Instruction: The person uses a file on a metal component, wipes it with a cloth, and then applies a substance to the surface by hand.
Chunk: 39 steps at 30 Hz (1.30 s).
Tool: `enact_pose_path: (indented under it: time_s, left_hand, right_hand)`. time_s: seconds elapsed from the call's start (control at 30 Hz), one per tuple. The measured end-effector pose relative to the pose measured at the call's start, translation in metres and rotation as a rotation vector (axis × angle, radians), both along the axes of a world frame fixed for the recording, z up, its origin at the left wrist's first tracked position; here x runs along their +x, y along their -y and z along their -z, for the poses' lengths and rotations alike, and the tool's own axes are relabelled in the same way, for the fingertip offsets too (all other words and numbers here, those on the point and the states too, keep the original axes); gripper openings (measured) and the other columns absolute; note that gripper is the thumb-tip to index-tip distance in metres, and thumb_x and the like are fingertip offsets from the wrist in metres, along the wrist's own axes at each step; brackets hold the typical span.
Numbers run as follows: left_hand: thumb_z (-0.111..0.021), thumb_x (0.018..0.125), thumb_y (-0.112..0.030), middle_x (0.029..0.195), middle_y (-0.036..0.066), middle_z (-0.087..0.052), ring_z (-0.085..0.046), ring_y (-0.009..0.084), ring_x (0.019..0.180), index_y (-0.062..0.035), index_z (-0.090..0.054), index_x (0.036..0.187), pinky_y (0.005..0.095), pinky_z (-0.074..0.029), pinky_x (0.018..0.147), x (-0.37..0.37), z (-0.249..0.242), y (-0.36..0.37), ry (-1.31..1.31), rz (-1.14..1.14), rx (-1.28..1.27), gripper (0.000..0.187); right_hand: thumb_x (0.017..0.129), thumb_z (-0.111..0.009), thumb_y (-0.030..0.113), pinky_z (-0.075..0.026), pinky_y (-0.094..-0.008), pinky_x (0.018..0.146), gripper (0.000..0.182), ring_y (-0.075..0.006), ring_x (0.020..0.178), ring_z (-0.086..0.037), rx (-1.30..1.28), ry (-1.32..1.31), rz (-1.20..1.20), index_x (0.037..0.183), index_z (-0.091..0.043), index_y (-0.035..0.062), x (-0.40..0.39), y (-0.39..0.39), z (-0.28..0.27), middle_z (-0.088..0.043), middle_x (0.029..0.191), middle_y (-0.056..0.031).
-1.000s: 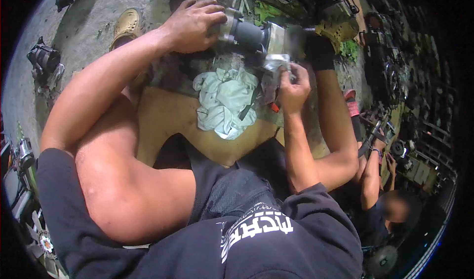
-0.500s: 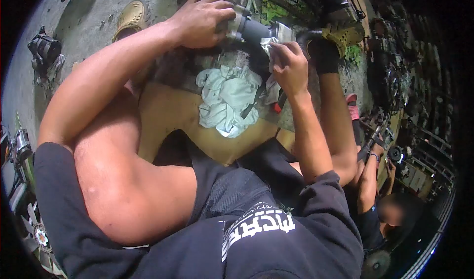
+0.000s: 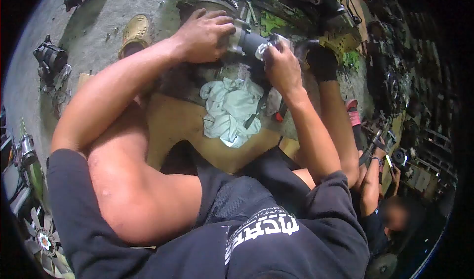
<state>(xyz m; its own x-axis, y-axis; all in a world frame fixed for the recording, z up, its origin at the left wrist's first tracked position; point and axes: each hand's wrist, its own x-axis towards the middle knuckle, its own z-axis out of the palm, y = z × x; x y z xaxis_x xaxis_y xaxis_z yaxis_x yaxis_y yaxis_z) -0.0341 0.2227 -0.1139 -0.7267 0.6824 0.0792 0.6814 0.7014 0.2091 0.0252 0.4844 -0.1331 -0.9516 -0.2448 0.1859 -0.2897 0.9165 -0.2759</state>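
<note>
A metal machine part with a dark grey cylinder (image 3: 254, 44) lies on the floor in front of my legs. My left hand (image 3: 205, 36) is curled over its left end, fingers bent round the metal. With closed fingers my right hand (image 3: 284, 71) pinches a small pale rag (image 3: 261, 50) and presses it against the right side of the cylinder. The fingertips are partly hidden. Between my legs a larger crumpled white cloth (image 3: 232, 109) lies partly on a cardboard sheet (image 3: 185, 118). A toothed gear assembly (image 3: 210, 3) is just beyond my left hand.
Wrenches (image 3: 253, 13) lie beyond the cylinder. A black part (image 3: 49, 57) is on the concrete at left, and a fan (image 3: 45, 242) at lower left. Crowded metal parts line the right side. A co-worker's arm (image 3: 371, 183) reaches in at lower right, holding a tool.
My right hand has shifted left and rotated, carrying the small rag along the cylinder. My left hand keeps its place on the part. The view has shifted slightly.
</note>
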Motion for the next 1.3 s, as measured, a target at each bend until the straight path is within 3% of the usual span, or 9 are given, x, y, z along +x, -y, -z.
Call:
enact_pose_path:
  time_s: [0.3, 0.5, 0.57, 0.63, 0.7, 0.77, 1.1, 1.2, 1.3]
  left_hand:
    - [-0.064, 0.088, -0.020, 0.147, 0.012, -0.053, -0.041, 0.0285, 0.143, -0.0079, -0.053, 0.140, 0.0542, -0.027, 0.119, 0.001, -0.002, -0.002, 0.014, -0.025, 0.102, 0.054]
    - [-0.058, 0.085, -0.009, 0.146, 0.013, -0.053, -0.045, 0.0290, 0.140, -0.0082, -0.049, 0.144, 0.0515, -0.027, 0.119, 0.004, -0.003, -0.003, 0.019, -0.034, 0.137, 0.060]
    - [-0.057, 0.084, -0.004, 0.146, 0.015, -0.052, -0.045, 0.0306, 0.139, -0.0083, -0.048, 0.145, 0.0508, -0.029, 0.118, 0.001, 0.006, -0.002, 0.020, -0.035, 0.220, 0.063]
    - [-0.056, 0.083, -0.001, 0.144, 0.017, -0.052, -0.046, 0.0332, 0.137, -0.0085, -0.045, 0.147, 0.0492, -0.032, 0.117, 0.001, 0.010, -0.002, -0.035, -0.043, 0.305, 0.065]
    - [-0.056, 0.083, 0.000, 0.142, 0.019, -0.052, -0.047, 0.0354, 0.136, -0.0087, -0.043, 0.149, 0.0479, -0.033, 0.117, 0.000, 0.008, 0.000, -0.038, -0.080, 0.393, 0.068]
    - [-0.057, 0.083, 0.000, 0.141, 0.019, -0.053, -0.047, 0.0355, 0.135, -0.0087, -0.042, 0.150, 0.0480, -0.033, 0.117, 0.002, 0.007, 0.001, -0.041, -0.088, 0.407, 0.069]
    - [-0.059, 0.086, -0.003, 0.137, 0.019, -0.057, -0.052, 0.0367, 0.130, -0.0077, -0.046, 0.147, 0.0471, -0.037, 0.114, -0.013, 0.006, 0.011, -0.071, -0.091, 0.528, 0.062]
    - [-0.060, 0.091, -0.008, 0.127, 0.021, -0.063, -0.059, 0.0381, 0.120, -0.0066, -0.054, 0.140, 0.0435, -0.046, 0.106, -0.038, 0.008, 0.029, -0.173, -0.260, 0.727, 0.049]
    - [-0.058, 0.093, -0.012, 0.127, 0.022, -0.064, -0.059, 0.0379, 0.121, -0.0061, -0.055, 0.138, 0.0441, -0.047, 0.105, -0.041, 0.005, 0.057, -0.142, -0.472, 0.672, 0.046]
  right_hand:
    - [0.087, -0.062, 0.008, -0.054, -0.0493, 0.083, 0.013, -0.0391, 0.096, -0.065, -0.167, -0.119, -0.060, 0.097, -0.069, 0.0055, -0.030, 0.037, 0.016, -0.063, 0.103, -0.0191]
    - [0.088, -0.065, 0.011, -0.054, -0.0478, 0.082, 0.014, -0.0390, 0.091, -0.065, -0.251, -0.091, 0.040, 0.100, -0.070, 0.0033, -0.034, 0.041, 0.009, -0.064, 0.097, -0.0195]
    - [0.088, -0.068, 0.012, -0.054, -0.0473, 0.082, 0.015, -0.0392, 0.089, -0.065, -0.443, -0.168, -0.073, 0.100, -0.071, 0.0037, -0.031, 0.060, 0.002, -0.065, 0.095, -0.0196]
    - [0.089, -0.069, 0.012, -0.054, -0.0463, 0.081, 0.017, -0.0391, 0.090, -0.066, -0.424, -0.178, -0.177, 0.103, -0.072, 0.0038, -0.039, 0.058, 0.017, -0.066, 0.096, -0.0196]
    - [0.088, -0.069, 0.012, -0.055, -0.0453, 0.080, 0.018, -0.0387, 0.090, -0.066, -0.380, -0.199, -0.037, 0.103, -0.072, 0.0031, -0.051, 0.051, 0.018, -0.066, 0.097, -0.0192]
    - [0.086, -0.071, 0.013, -0.055, -0.0449, 0.080, 0.018, -0.0378, 0.090, -0.066, -0.396, -0.181, 0.093, 0.102, -0.073, 0.0038, -0.058, 0.050, 0.017, -0.066, 0.094, -0.0178]
    - [0.087, -0.071, 0.011, -0.051, -0.0452, 0.083, 0.020, -0.0354, 0.093, -0.063, -0.396, -0.158, -0.248, 0.106, -0.074, 0.0056, -0.020, 0.060, 0.013, -0.066, 0.100, -0.0160]
    - [0.088, -0.069, 0.006, -0.053, -0.0412, 0.080, 0.018, -0.0348, 0.090, -0.066, -0.367, -0.153, -0.304, 0.105, -0.074, 0.0040, -0.029, 0.051, 0.008, -0.067, 0.099, -0.0170]
    - [0.085, -0.073, 0.009, -0.053, -0.0434, 0.077, 0.015, -0.0348, 0.086, -0.066, -0.392, -0.148, -0.123, 0.100, -0.076, 0.0063, -0.058, 0.048, 0.013, -0.068, 0.092, -0.0159]
